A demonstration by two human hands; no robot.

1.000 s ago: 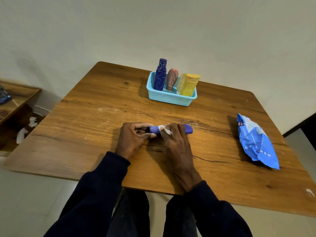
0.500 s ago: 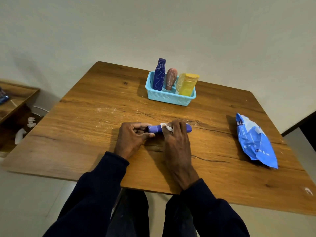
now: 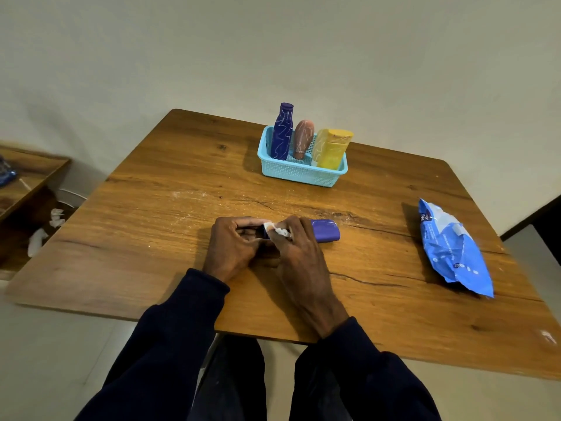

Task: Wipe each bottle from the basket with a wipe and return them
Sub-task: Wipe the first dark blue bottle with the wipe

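A purple bottle (image 3: 325, 230) lies on its side across the middle of the wooden table (image 3: 151, 238). My left hand (image 3: 233, 247) grips its left end. My right hand (image 3: 299, 253) presses a small white wipe (image 3: 277, 230) around the bottle close to the left hand, leaving the right end bare. At the table's far side a light blue basket (image 3: 299, 173) holds a dark blue patterned bottle (image 3: 281, 132), a brown bottle (image 3: 303, 138) and a yellow bottle (image 3: 331, 147), all standing.
A blue pack of wipes (image 3: 452, 247) lies on the table's right side. A lower wooden shelf (image 3: 27, 174) stands to the left, with white crumpled wipes (image 3: 45, 230) on the floor beside it. A wall runs behind the table.
My right hand slid the wipe leftward along the bottle, toward my left hand, so more of the bottle's right end shows. The basket and pack have not moved.
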